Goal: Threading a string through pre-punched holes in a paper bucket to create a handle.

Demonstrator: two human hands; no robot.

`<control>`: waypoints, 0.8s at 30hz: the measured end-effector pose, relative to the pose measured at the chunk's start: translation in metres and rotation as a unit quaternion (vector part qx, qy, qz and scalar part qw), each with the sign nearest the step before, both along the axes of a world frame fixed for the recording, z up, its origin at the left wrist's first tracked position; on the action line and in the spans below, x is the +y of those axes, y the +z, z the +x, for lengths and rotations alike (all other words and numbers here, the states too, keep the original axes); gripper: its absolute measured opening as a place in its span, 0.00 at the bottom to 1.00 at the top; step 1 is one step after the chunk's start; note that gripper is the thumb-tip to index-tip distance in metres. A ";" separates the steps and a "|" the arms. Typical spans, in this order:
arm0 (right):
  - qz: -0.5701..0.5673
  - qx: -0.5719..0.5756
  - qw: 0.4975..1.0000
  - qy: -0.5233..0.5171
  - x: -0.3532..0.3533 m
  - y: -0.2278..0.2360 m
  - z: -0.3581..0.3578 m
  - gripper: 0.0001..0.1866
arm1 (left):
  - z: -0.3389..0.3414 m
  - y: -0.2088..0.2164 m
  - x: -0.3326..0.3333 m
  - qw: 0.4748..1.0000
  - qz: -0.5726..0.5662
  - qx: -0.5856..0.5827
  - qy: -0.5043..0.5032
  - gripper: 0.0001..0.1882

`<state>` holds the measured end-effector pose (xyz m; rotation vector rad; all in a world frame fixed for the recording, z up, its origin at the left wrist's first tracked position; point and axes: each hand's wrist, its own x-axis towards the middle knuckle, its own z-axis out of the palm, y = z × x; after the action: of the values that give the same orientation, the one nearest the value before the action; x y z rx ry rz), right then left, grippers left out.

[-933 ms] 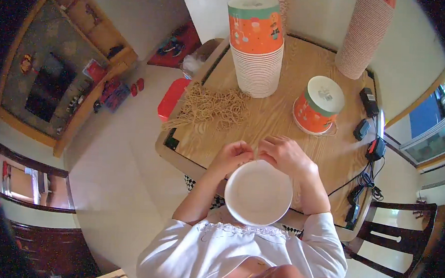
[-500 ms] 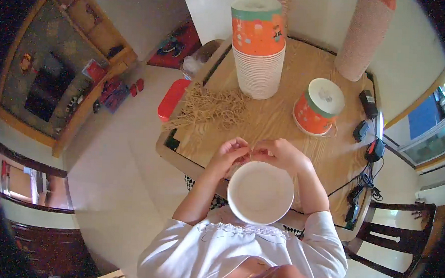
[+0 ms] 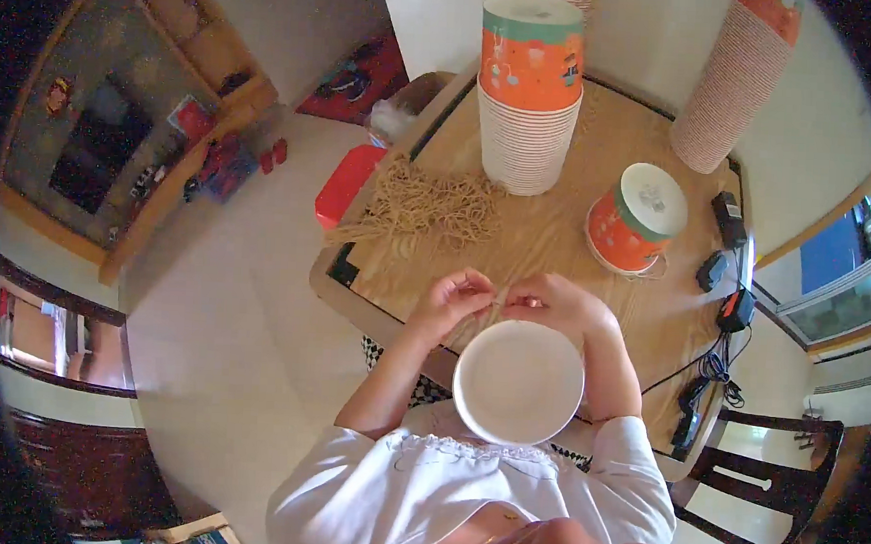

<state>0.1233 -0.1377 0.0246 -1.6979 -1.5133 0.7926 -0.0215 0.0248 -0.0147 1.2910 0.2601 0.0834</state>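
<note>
A white-lined paper bucket (image 3: 518, 383) sits before my chest at the table's near edge, its round mouth facing up. Both hands meet just beyond its far rim. My left hand (image 3: 458, 302) pinches with thumb and forefinger, and my right hand (image 3: 551, 304) does the same close beside it. A thin pale strand of cord (image 3: 497, 300) shows faintly between the fingertips; most of it is hidden by the fingers. Farther off to the left lies a tangled heap of tan cords (image 3: 429, 204). To the right, an orange and green paper bucket (image 3: 632, 222) stands upside down with a cord loop at its rim.
A tall stack of upside-down paper buckets (image 3: 530, 101) stands at the back of the wooden table (image 3: 543, 248), with another stack (image 3: 735, 86) at the far right. Black adapters and cables (image 3: 718, 357) line the right edge. A red stool (image 3: 349, 186) and a dark chair (image 3: 762, 481) flank the table.
The view has shifted slightly, moving the table things a little to the right. My fingertips have drawn slightly apart; both hands stay pinched at the bucket's far rim.
</note>
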 end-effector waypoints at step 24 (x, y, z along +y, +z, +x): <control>0.005 -0.032 0.999 -0.018 -0.012 0.011 0.006 0.09 | 0.005 0.004 -0.014 0.995 0.094 0.006 0.028 0.04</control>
<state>0.1289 -0.1497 0.0360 -1.7531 -1.5214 0.7172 -0.0165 0.0107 -0.0108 1.4718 0.3045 0.1500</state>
